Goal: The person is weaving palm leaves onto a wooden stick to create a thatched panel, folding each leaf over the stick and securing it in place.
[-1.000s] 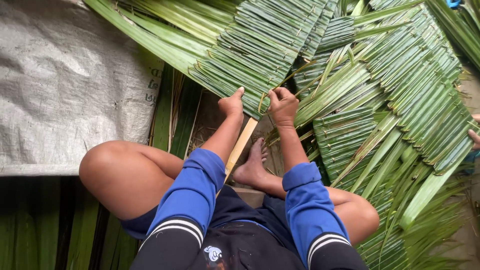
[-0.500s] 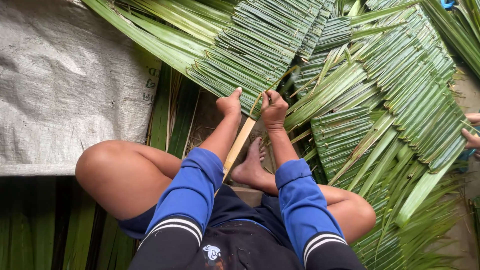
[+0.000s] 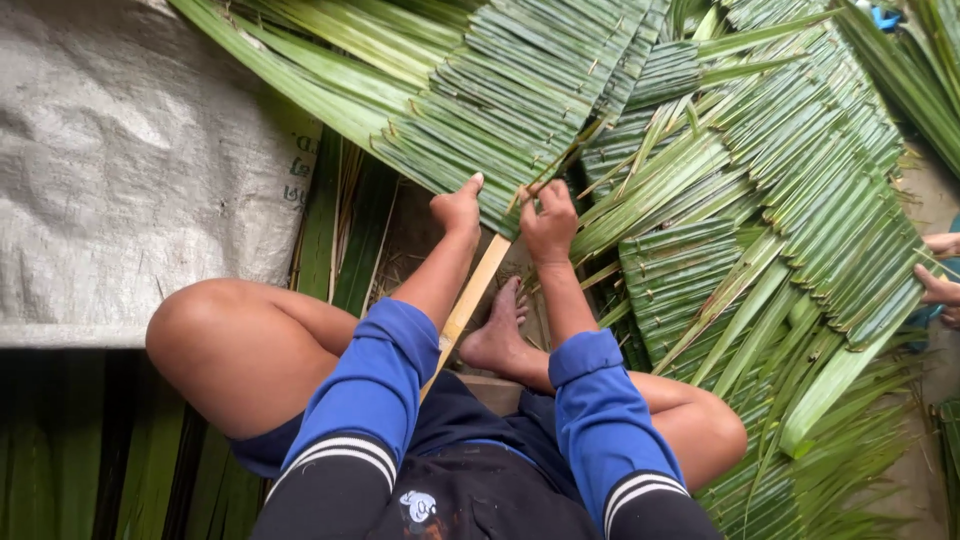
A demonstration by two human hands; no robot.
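**Two hands at the edge of a folded palm-leaf panel**

The person sits cross-legged on the ground, blue sleeves pushed toward the work. The left hand (image 3: pixel 460 209) presses down on the near edge of the palm-leaf panel (image 3: pixel 520 90), fingers curled over the folded leaves and thumb pointing up toward 12 o'clock. Just beside it, at 3 o'clock, the right hand (image 3: pixel 549 222) is closed in a pinch on a thin leaf strip (image 3: pixel 556 165) that runs away toward 1 o'clock across the folds. The panel spreads from the hands up toward 12 o'clock, its leaves folded over a pale wooden slat (image 3: pixel 470 300) that slants back from under the hands toward 7 o'clock, passing close by the bare foot (image 3: pixel 497 335). More stitched leaf panels (image 3: pixel 800 200) lie overlapped at 2 and 3 o'clock. A grey woven sack (image 3: pixel 130 170) covers the ground at 9 to 10 o'clock. At the far 3 o'clock edge another person's hand (image 3: pixel 938 288) touches the leaves.
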